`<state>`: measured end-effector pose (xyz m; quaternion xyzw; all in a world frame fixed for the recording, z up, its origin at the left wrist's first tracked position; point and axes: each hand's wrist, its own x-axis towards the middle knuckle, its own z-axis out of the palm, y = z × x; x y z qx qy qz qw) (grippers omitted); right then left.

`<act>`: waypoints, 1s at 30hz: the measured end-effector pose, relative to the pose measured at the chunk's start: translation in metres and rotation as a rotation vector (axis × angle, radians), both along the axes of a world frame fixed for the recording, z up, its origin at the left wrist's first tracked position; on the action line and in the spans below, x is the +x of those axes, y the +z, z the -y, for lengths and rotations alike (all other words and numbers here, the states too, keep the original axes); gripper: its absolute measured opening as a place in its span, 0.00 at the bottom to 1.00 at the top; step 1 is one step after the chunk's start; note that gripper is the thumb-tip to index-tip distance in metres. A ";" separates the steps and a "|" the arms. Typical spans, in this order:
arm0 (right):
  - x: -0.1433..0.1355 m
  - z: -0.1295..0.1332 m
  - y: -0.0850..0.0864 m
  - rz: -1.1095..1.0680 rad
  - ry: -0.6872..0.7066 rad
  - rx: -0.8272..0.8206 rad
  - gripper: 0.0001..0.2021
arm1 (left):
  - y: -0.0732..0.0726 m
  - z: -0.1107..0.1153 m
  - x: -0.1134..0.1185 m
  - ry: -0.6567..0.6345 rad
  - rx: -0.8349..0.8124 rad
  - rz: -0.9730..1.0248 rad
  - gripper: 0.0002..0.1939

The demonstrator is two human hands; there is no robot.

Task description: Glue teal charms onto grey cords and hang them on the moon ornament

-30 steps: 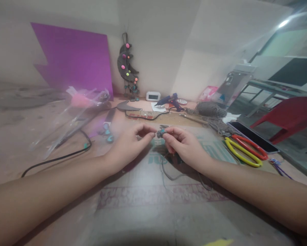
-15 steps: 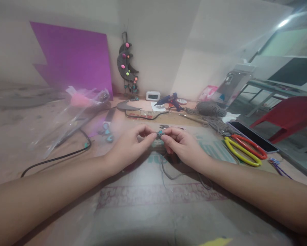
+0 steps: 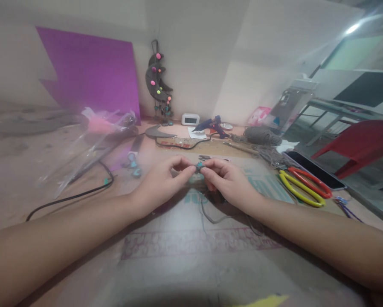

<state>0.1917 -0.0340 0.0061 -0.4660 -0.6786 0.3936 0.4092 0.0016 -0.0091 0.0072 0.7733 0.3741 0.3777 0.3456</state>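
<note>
Both hands meet above the middle of the work surface (image 3: 191, 247), their fingertips nearly touching. Between them is a small teal piece with grey cord (image 3: 198, 167), too small to make out fully. My left hand (image 3: 161, 183) pinches its left side with thumb and forefinger. My right hand (image 3: 231, 181) is closed on its right side, the other fingers curled under. From below the right hand a loose grey cord (image 3: 212, 221) trails over the surface. Just beyond the fingertips lies a slim metal tool (image 3: 207, 158), partly hidden.
Scissors with yellow and red handles (image 3: 302, 187), a phone (image 3: 319, 170) and grey yarn (image 3: 262, 135) lie right. A glue gun (image 3: 212, 124) and white digital clock (image 3: 190, 119) stand at the back. Left are teal pieces (image 3: 134, 166), a black cable (image 3: 73, 199) and plastic bags (image 3: 89, 145).
Almost nothing differs. Both hands keep their pinch on the small teal piece, and the whole view has shifted very slightly.
</note>
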 end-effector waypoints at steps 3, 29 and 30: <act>0.001 -0.001 -0.001 -0.016 0.000 -0.007 0.09 | 0.000 0.000 -0.001 0.001 -0.012 -0.001 0.13; 0.005 -0.001 0.004 0.002 0.006 -0.079 0.15 | -0.002 -0.001 0.000 0.053 0.020 -0.038 0.10; 0.006 -0.002 0.004 0.008 0.007 -0.069 0.15 | -0.003 -0.001 0.000 0.051 0.015 -0.033 0.10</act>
